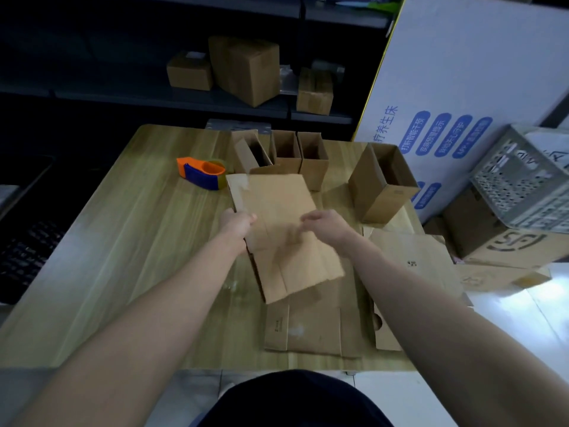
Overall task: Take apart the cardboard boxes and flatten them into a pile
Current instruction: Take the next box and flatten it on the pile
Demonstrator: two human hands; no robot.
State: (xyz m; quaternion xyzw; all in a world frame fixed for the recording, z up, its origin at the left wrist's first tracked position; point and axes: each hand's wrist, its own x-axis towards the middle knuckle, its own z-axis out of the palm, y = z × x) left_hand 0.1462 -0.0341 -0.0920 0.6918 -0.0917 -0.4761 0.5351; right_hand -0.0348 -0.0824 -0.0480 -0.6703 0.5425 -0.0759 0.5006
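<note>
A flattened brown cardboard box (283, 229) lies tilted over the pile of flattened boxes (320, 328) on the wooden table (129, 241). My left hand (237, 223) grips its left edge, thumb on top. My right hand (326, 224) hovers over or touches its right side with loosely curled fingers; the hand is blurred, so contact is unclear. Three small open boxes (295, 155) stand behind it, and a larger open box (381, 186) stands to the right.
An orange and blue tape dispenser (203, 172) lies at the back left of the table. More flat cardboard (412, 260) lies at the right edge. A large white carton (462, 87), a grey crate (523, 186) and shelves with boxes (246, 69) surround the table.
</note>
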